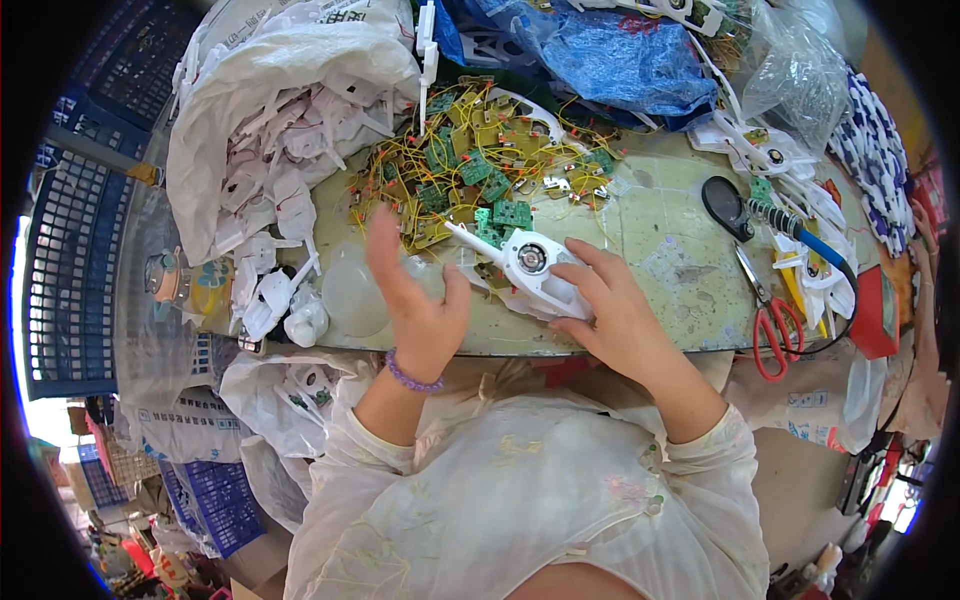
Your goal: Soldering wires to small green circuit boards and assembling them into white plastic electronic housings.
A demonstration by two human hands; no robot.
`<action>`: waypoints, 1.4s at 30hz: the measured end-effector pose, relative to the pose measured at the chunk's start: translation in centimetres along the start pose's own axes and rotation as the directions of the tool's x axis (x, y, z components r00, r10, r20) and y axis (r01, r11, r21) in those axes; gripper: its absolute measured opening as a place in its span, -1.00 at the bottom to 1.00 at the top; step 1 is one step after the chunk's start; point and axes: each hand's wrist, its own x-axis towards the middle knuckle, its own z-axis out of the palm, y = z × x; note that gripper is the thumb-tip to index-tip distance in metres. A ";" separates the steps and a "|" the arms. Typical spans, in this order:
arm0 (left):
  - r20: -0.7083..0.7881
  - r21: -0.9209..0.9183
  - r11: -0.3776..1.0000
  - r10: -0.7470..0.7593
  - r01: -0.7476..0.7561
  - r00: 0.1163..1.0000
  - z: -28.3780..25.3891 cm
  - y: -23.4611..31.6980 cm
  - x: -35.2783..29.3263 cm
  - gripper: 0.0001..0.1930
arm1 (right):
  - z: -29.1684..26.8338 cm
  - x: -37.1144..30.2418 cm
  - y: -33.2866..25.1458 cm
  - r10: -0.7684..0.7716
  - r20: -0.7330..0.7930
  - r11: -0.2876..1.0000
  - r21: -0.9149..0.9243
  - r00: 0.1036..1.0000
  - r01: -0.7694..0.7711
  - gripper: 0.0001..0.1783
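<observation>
A white plastic housing (553,288) with a long thin arm and a round metal-centred part lies near the table's front edge. My right hand (630,325) grips its right end, thumb below and fingers over the top. To the left, my left hand (420,318), wearing a purple bead bracelet (412,374), is raised with fingers stretched and thumb apart, holding nothing. Just beyond both hands is a heap of small circuit boards (455,150) with yellow wires. Several green boards (513,213) lie right behind the housing.
A white sack (290,60) of white plastic parts stands at the left. To the right lie red-handled scissors (775,330), a blue-handled soldering iron (815,243), a black round lid-like piece (727,208) and more white housings (826,285). A blue plastic bag (600,60) fills the back.
</observation>
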 end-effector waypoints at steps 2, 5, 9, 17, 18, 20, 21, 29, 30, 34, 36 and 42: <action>0.207 0.031 0.980 0.188 -0.199 0.960 -0.8 1.1 1.3 -0.55 | 0.2 -0.2 0.4 0.031 -0.008 1.000 0.003 0.999 -0.031 -0.31; 0.297 0.058 0.984 0.144 -0.168 0.944 -1.2 1.2 1.3 -0.62 | 0.3 -0.3 1.1 0.052 -0.012 0.998 0.021 0.999 -0.051 -0.30; 0.398 0.067 0.998 -0.043 0.018 0.917 -1.4 0.0 0.0 -0.59 | 0.5 -0.2 1.3 0.060 -0.051 0.996 0.069 0.997 -0.056 -0.29; 0.479 0.018 0.961 -0.250 0.275 0.841 -0.3 -0.4 0.1 -0.74 | 1.3 -0.4 1.7 0.168 -0.066 0.952 0.270 0.984 -0.145 -0.27; 0.477 0.018 0.961 -0.251 0.276 0.842 0.0 -0.5 0.2 -0.74 | 1.5 -0.4 1.7 0.175 -0.086 0.942 0.304 0.981 -0.142 -0.27; 0.498 0.101 0.990 -0.140 0.103 0.856 0.4 -0.7 0.1 -0.76 | 0.8 -0.4 1.4 0.101 -0.093 0.970 0.233 0.991 -0.077 -0.27; 0.478 0.128 0.984 -0.170 0.123 0.862 0.4 -0.7 -0.1 -0.75 | 0.4 -0.4 1.2 0.029 -0.096 0.987 0.162 0.995 -0.013 -0.28; -0.015 -0.404 0.834 -0.416 0.375 0.909 -2.1 -4.7 1.3 -0.74 | -1.0 0.9 1.3 -0.241 0.085 0.969 0.080 0.967 0.235 -0.46; -0.043 -0.469 0.795 -0.455 0.384 0.890 -2.9 -4.6 2.2 -0.75 | -1.0 0.8 1.5 -0.246 0.089 0.968 0.062 0.965 0.242 -0.47; 0.502 -0.239 0.957 -0.021 0.162 0.864 -3.2 -0.7 2.5 -0.57 | -1.0 1.0 1.8 -0.227 0.139 0.974 0.034 0.964 0.224 -0.49; 0.692 -0.145 0.983 0.181 -0.111 0.699 -1.7 1.4 1.8 -0.34 | -1.0 1.3 1.5 -0.214 0.156 0.977 0.042 0.964 0.210 -0.48; 0.716 -0.038 0.956 0.229 -0.291 0.659 1.6 1.3 -0.3 -0.11 | -1.6 -1.2 1.7 -0.099 -0.073 0.995 0.010 0.992 0.100 -0.43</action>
